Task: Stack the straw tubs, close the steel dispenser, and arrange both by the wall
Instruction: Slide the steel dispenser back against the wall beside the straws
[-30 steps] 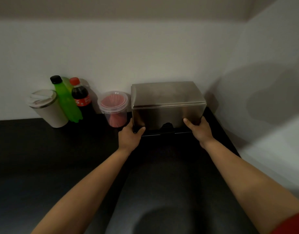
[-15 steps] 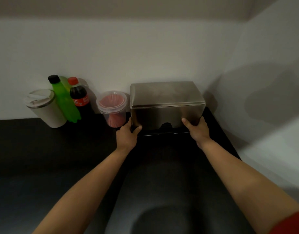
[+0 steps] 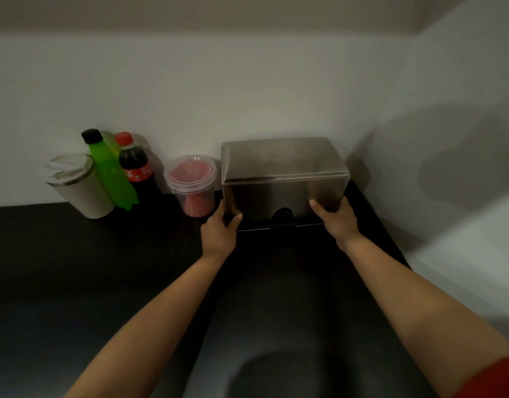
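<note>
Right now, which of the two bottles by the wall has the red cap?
The dark cola bottle, standing between the green bottle and the straw tub. The green bottle's cap is black.

One view only — head-worn, wide-angle, looking forward and down across the dark surface (image 3: pixel 75 268) toward the wall corner. The steel dispenser (image 3: pixel 285 179) sits centre frame, near; both forearms enter from the lower edge.
</note>
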Tool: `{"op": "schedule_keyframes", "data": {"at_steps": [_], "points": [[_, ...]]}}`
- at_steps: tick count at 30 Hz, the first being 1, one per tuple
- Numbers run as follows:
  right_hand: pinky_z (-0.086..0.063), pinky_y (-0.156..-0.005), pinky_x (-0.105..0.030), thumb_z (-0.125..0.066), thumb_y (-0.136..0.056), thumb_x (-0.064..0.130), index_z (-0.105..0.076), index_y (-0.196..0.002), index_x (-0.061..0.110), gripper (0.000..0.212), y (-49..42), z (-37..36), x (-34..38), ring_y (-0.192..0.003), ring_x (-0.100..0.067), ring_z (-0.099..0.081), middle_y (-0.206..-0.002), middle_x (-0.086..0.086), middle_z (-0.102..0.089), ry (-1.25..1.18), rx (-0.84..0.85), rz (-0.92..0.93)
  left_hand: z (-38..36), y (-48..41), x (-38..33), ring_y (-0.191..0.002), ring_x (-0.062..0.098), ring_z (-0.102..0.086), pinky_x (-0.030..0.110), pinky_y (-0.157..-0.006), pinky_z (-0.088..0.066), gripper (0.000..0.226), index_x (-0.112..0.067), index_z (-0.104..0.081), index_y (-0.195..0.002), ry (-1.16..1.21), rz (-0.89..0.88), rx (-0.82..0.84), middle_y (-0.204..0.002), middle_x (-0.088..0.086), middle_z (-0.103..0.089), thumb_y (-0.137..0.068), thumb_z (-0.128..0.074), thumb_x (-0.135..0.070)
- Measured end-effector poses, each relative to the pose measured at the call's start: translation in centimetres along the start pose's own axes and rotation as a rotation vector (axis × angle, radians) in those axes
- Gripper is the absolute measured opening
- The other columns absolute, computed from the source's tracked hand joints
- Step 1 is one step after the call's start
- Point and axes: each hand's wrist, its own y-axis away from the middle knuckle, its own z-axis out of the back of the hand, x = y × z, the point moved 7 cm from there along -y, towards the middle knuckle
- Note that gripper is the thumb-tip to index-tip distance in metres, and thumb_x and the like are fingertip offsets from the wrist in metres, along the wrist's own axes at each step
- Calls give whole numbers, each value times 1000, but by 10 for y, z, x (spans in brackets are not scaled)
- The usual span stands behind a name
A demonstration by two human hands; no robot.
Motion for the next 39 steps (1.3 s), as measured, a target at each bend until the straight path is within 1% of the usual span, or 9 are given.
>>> {"op": "schedule_keyframes", "data": {"at_steps": [6,12,20,24,28,31,34,37,39], "points": [[-37,-101,-31,-73,-76,37,-41,-137,15,73,2,0,2,-127,-26,-47,-137,-7,-52,-1,15,-11,0,2,-1,-113,21,-59,21,-89,-39,45,-13,-47,-136,12,9,-14,-124,8,-63,-93,-56,-22],[-35,-97,-28,-73,-76,37,-40,-138,14,73,3,1,4,-128,-26,-47,-138,-7,-52,17,15,-6,-1,1,2,-110,19,-60,15,-85,-38,49,-12,-45,-139,22,17,-26,-124,8,-64,-93,-57,-23],[-35,-102,-33,-71,-78,39,-37,-139,14,74,5,-1,6,-129,-28,-45,-139,-9,-50,52,-22,-12,0,2,0,-90,10,-60,13,-73,-38,45,-12,-49,-135,5,1,-56,-114,7,-67,-92,-58,-22],[-36,-100,-32,-69,-79,41,-35,-138,12,74,11,-2,5,-129,-29,-45,-139,-10,-49,67,-34,-35,1,3,2,-103,17,-62,19,-82,-42,44,-10,-52,-132,34,40,-52,-119,9,-65,-91,-60,-23],[-37,-107,-41,-71,-76,42,-32,-139,6,83,21,-4,9,-130,-32,-42,-141,-14,-45,76,-86,-66,8,8,2,-113,23,-59,32,-95,-46,49,-8,-50,-132,55,93,-75,-123,10,-63,-87,-64,-25],[-34,-110,-45,-75,-73,39,-29,-142,4,90,31,-4,15,-133,-33,-37,-144,-16,-38,95,-128,-90,15,13,0,-115,23,-58,31,-93,-45,50,-8,-47,-133,59,114,-96,-126,11,-61,-88,-63,-25],[-31,-110,-42,-71,-76,40,-25,-143,3,89,44,-6,20,-135,-33,-30,-146,-17,-33,182,-153,-108,23,21,1,-116,24,-56,30,-90,-43,51,-12,-46,-134,50,148,-114,-129,11,-57,-88,-62,-27],[-33,-105,-41,-67,-80,39,-27,-142,8,80,59,-15,24,-135,-33,-26,-146,-16,-28,263,-119,-135,34,27,1,-115,24,-56,28,-86,-41,50,-14,-47,-133,14,178,-149,-129,9,-57,-88,-63,-29],[-36,-102,-40,-66,-82,35,-37,-135,12,65,70,-27,29,-132,-32,-29,-143,-14,-31,248,-75,-111,44,30,2,-115,24,-56,28,-85,-41,48,-14,-49,-129,0,176,-174,-128,8,-58,-86,-65,-30]]}}
